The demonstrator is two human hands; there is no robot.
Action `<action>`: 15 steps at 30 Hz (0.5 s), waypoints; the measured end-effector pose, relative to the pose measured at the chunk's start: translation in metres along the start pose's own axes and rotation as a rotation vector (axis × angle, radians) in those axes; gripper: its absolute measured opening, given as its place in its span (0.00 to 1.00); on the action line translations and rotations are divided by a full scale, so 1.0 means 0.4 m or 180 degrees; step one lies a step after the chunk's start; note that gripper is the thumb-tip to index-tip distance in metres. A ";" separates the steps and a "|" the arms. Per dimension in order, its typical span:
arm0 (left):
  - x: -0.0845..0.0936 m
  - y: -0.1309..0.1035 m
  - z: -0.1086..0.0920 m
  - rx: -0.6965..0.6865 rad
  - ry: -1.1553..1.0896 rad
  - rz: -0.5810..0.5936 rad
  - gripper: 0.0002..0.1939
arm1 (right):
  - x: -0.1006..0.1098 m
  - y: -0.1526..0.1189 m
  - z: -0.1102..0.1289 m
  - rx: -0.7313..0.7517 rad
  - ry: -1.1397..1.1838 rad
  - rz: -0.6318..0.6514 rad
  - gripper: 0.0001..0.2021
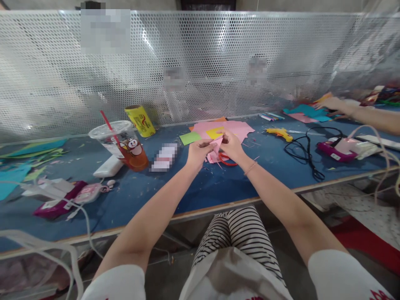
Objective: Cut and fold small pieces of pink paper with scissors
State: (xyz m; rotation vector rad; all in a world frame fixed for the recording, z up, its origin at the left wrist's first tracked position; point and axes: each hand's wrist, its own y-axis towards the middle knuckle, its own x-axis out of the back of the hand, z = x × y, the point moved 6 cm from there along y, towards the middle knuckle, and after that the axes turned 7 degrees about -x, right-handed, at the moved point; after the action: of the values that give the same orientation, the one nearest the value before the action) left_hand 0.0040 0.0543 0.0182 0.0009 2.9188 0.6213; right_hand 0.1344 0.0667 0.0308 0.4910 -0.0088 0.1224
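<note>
A small piece of pink paper (216,146) is pinched between my two hands above the blue table. My left hand (198,153) grips its left side, and the fingers of my right hand (231,145) close on its right side. Red-handled scissors (228,161) lie just under my right hand, partly hidden. Behind my hands are large pink sheets (240,128), a yellow piece (215,133) and a green sheet (190,138). Small pink scraps lie below my hands.
On the left of the blue table (175,191) stand a drink cup (133,154) with a red straw and a yellow roll (143,121). A yellow glue gun (279,133), a black cable (308,156) and purple packs (336,151) lie right. Another person's hand (336,104) is at the far right.
</note>
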 end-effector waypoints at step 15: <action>0.014 0.016 0.020 0.0321 -0.0484 -0.0019 0.13 | -0.017 0.006 -0.018 -0.0136 0.0090 0.0288 0.25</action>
State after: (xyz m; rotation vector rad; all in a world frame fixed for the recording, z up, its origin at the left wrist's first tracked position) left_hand -0.0005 0.0637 0.0129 0.0492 2.7981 0.4515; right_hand 0.1274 0.0713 0.0252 0.4461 -0.0060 0.2175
